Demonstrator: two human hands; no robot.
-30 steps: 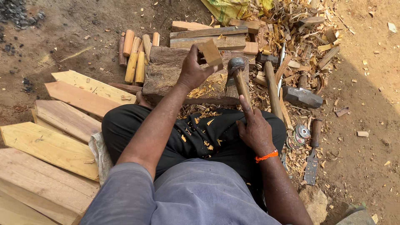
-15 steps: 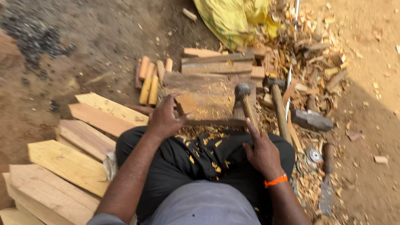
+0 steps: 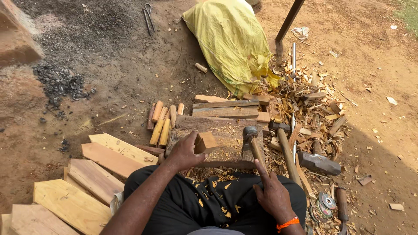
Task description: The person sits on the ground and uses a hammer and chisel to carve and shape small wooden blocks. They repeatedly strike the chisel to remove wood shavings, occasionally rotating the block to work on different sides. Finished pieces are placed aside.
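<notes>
**Wood block held on the chopping log, hammer in the other hand**

A small squared wooden block (image 3: 205, 142) sits at the near left part of a worn chopping log (image 3: 226, 130) that lies flat on the ground in front of the seated person. The left hand (image 3: 185, 152) wraps its fingers around the block's left side, gripping it against the log's top.

Just to the right, the right hand (image 3: 273, 193) is closed around the wooden handle of a hammer (image 3: 252, 141), with the index finger stretched along the shaft. The hammer's metal head rests on the log's right part, near the block but apart from it. An orange band circles the right wrist.

Wood chips lie scattered over the person's black trousers (image 3: 209, 204). Right of the log, a second hammer (image 3: 285, 148) lies in a heap of shavings (image 3: 313, 104), with a heavy metal wedge (image 3: 319, 163) beside it. Short round sticks (image 3: 161, 124) are stacked left of the log, and pale flat planks (image 3: 74, 191) spread farther left. Behind the log lie flat boards, and beyond them a yellow sack (image 3: 230, 39).
</notes>
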